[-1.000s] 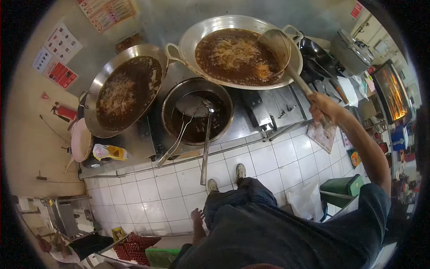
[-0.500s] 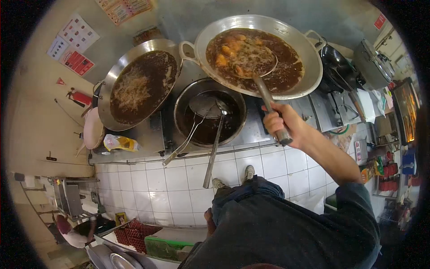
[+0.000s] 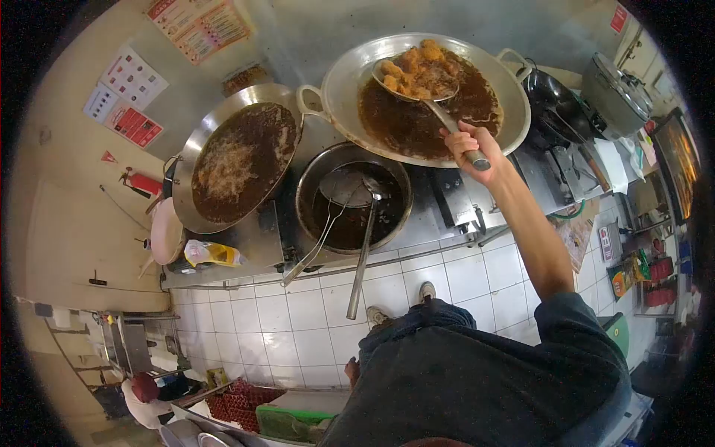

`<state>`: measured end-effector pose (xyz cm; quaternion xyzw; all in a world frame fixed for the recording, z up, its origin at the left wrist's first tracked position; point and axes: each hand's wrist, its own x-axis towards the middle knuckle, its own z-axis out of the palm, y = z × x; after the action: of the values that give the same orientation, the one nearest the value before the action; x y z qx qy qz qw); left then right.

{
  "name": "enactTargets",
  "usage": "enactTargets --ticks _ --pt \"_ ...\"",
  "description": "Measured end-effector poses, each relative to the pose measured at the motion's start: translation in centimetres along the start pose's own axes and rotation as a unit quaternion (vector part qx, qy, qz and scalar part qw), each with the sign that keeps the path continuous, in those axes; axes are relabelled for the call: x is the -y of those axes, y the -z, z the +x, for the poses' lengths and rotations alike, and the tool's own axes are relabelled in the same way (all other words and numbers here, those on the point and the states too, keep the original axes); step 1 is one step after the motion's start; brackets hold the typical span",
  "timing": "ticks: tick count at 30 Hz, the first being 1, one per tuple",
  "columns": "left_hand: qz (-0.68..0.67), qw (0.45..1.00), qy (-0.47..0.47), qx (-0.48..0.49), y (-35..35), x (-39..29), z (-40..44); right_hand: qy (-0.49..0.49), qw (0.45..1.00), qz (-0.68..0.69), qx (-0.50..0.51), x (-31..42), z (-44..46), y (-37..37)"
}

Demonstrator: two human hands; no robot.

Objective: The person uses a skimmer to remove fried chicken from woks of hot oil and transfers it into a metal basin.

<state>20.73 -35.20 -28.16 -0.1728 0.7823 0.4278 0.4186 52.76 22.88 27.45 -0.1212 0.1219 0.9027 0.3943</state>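
My right hand (image 3: pixel 473 151) is closed around the thick metal handle of a large skimmer (image 3: pixel 439 113). Its bowl holds a heap of golden-brown fried pieces (image 3: pixel 418 73) above the dark oil in a wide two-handled pan (image 3: pixel 335 82). What food the pieces are, I cannot tell. My left hand (image 3: pixel 351 371) hangs low beside my body, away from the stove; its fingers are mostly hidden.
A second wok (image 3: pixel 195 127) of bubbling oil stands at left. In front, a metal pot (image 3: pixel 302 212) holds a wire-handled strainer (image 3: pixel 320 242) and a long-handled ladle (image 3: pixel 363 261). A yellow pouch (image 3: pixel 216 253) lies at the stove's left edge. Another person (image 3: pixel 145 395) is lower left.
The skimmer has risen out of the oil and moved to the pan's far left side, now loaded with fried pieces. My right hand has moved farther forward with it.
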Motion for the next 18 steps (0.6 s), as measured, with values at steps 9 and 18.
enactTargets --ticks 9,18 --pt "0.521 0.767 -0.365 0.081 2.1 1.9 -2.0 0.02 0.995 -0.092 -0.028 3.7 -3.5 1.5" --pt "0.476 0.807 -0.339 0.082 1.2 1.4 -1.9 0.033 0.993 -0.109 -0.041 5.7 -5.2 0.6"
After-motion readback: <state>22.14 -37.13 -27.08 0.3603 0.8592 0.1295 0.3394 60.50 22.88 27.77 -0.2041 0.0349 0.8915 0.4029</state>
